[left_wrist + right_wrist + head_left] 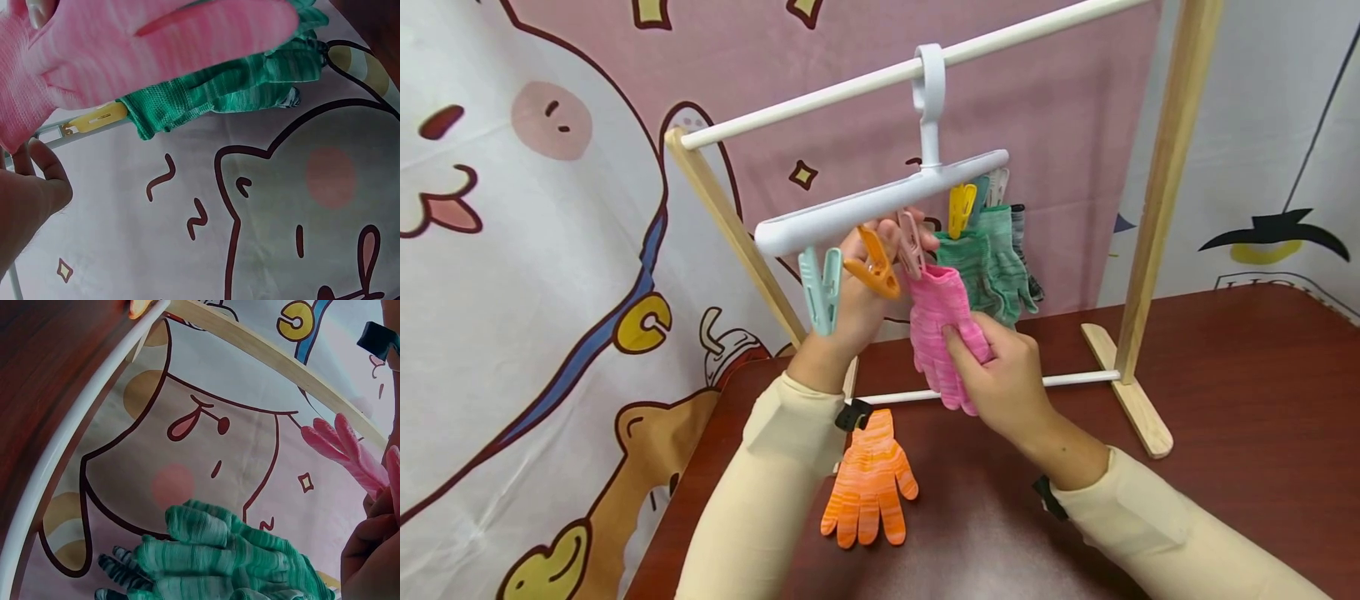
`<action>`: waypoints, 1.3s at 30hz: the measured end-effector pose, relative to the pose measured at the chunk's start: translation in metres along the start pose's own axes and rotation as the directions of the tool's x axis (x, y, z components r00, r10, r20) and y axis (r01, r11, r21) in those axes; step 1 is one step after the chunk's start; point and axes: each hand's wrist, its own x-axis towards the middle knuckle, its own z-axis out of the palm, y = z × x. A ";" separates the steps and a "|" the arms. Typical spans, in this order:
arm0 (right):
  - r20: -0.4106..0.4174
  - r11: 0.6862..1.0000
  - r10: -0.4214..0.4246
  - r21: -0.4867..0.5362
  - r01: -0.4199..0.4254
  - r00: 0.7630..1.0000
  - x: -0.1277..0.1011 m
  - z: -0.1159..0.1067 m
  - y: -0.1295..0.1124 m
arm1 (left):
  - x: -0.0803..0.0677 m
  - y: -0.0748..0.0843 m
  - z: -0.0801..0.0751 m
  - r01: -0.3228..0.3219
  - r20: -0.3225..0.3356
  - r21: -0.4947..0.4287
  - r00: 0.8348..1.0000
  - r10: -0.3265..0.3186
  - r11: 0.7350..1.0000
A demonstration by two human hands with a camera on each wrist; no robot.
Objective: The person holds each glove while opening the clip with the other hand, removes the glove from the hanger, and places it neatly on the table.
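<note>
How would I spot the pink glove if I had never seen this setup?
Find the wooden drying rack on the dark table, then the white clip hanger hooked on its top rod. The pink glove hangs under it, held by the right hand, left of the green glove. The orange glove lies flat on the table instead.
</note>
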 end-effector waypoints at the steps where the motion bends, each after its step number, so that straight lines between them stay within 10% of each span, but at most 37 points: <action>1: -0.002 1.000 -0.002 -0.003 0.002 1.000 0.000 0.000 0.000 | 0.000 0.000 0.000 -0.006 0.000 0.008 1.000 0.006 1.000; 19: 0.019 0.999 0.004 -0.032 -0.003 1.000 -0.004 0.002 0.008 | -0.002 -0.002 -0.004 -0.006 -0.035 0.099 0.999 0.009 0.995; 27: 0.023 0.999 0.011 -0.031 -0.011 1.000 -0.004 0.003 0.009 | -0.021 0.004 -0.019 0.188 -0.145 0.287 0.978 -0.152 0.939; 32: 0.018 0.999 0.010 -0.041 -0.010 1.000 -0.004 0.004 0.010 | -0.049 0.002 -0.033 0.109 -0.265 0.486 0.964 0.027 0.867; 39: 0.028 0.999 0.006 -0.041 -0.005 1.000 -0.004 0.004 0.011 | -0.089 -0.006 -0.049 -0.064 -0.386 0.612 0.846 0.368 0.788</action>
